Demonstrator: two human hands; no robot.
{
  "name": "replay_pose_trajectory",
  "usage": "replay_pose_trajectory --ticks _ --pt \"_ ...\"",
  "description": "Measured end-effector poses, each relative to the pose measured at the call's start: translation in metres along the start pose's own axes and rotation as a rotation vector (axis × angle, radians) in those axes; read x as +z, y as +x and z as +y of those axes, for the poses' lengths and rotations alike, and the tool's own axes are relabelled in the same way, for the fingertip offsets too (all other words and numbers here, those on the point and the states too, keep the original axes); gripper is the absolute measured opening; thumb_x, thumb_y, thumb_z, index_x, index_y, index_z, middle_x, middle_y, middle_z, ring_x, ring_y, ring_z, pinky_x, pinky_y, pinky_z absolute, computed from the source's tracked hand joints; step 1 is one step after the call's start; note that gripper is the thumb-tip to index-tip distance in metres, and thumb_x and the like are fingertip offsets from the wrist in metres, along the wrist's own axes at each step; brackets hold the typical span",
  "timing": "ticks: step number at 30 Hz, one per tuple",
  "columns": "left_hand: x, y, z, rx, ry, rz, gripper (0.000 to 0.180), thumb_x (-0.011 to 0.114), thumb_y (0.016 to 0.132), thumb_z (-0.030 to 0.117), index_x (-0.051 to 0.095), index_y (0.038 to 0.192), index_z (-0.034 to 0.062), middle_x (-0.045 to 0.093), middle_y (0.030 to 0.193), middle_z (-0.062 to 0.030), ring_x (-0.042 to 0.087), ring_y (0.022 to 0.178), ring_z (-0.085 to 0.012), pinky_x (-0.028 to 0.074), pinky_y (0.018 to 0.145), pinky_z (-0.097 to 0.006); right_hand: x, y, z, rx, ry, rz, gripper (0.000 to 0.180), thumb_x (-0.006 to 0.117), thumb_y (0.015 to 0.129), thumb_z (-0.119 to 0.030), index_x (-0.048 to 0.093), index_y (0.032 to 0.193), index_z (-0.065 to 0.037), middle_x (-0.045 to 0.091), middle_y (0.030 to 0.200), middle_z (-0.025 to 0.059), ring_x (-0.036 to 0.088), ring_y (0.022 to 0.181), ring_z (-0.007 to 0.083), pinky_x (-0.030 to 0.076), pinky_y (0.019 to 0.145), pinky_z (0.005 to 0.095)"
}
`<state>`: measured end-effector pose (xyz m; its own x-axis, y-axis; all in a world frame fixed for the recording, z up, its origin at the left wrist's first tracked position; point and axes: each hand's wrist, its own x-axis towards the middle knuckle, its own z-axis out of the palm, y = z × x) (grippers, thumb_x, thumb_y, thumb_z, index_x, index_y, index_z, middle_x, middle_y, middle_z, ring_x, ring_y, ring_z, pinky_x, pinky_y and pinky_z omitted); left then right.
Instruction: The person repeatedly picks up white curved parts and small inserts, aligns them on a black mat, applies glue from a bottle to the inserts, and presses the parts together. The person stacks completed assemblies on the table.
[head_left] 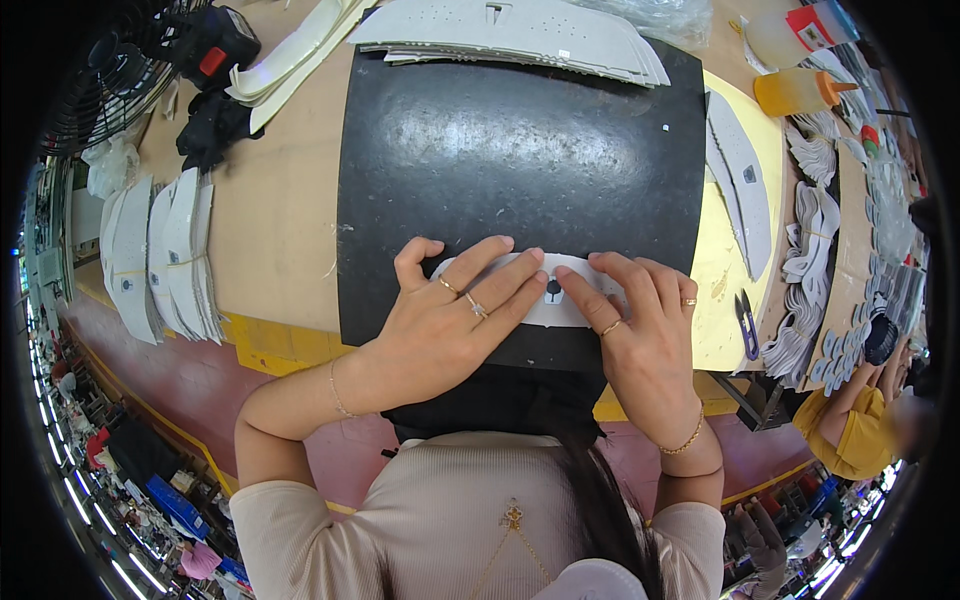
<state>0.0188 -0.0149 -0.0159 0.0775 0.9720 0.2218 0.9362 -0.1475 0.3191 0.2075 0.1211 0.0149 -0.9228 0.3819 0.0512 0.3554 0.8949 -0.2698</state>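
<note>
A curved white cut piece (565, 314) lies on the black mat (520, 150) near its front edge. Around its middle shows a small black keyhole-shaped patch (553, 291). My left hand (445, 325) rests over the left part of the piece, fingers stretched out and flat, the fingertips close to the patch. From the other side, my right hand (645, 325) presses its fingertips on the right part, with the index finger beside the patch. Both hands are open and hold nothing; they cover much of the piece.
A stack of pale cut pieces (510, 35) sits at the mat's far edge. Tied bundles (180, 255) stand left. On the right are a yellow sheet (725, 310), thread snips (747, 325), a glue bottle (790, 92) and wavy pieces (805, 260). A co-worker (850, 425) is at far right.
</note>
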Motion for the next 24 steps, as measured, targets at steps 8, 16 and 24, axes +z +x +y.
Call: replay_pose_trajectory --ticks 8,16,24 --pt "-0.005 0.002 0.012 0.085 0.210 0.007 0.035 0.062 0.084 0.016 0.071 0.115 0.0032 0.060 0.134 -0.0092 0.055 0.124 -0.0244 0.039 0.098 -0.048 0.001 -0.004 -0.007 -0.036 -0.046 0.008 0.046 0.063 0.081 -0.010 0.068 0.127 -0.007 0.059 0.123 0.0065 0.055 0.111 0.0242 0.039 0.095 0.0416" --pt "-0.010 -0.005 0.018 0.078 0.151 -0.119 0.043 0.059 0.086 0.014 0.066 0.126 -0.0006 0.053 0.146 -0.0168 0.050 0.135 -0.0343 0.040 0.103 -0.051 0.003 -0.012 -0.012 -0.018 -0.029 -0.016 0.053 0.061 0.081 -0.005 0.064 0.135 -0.007 0.057 0.126 0.0099 0.055 0.116 0.0288 0.039 0.102 0.0426" --pt "-0.011 -0.008 0.019 0.074 0.072 -0.147 0.044 0.058 0.088 0.015 0.063 0.129 0.0012 0.050 0.147 -0.0226 0.046 0.138 -0.0406 0.036 0.109 -0.055 -0.003 -0.024 -0.014 -0.002 0.072 -0.084 0.055 0.060 0.080 0.000 0.065 0.133 -0.010 0.053 0.140 0.0161 0.052 0.127 0.0364 0.044 0.105 0.0476"
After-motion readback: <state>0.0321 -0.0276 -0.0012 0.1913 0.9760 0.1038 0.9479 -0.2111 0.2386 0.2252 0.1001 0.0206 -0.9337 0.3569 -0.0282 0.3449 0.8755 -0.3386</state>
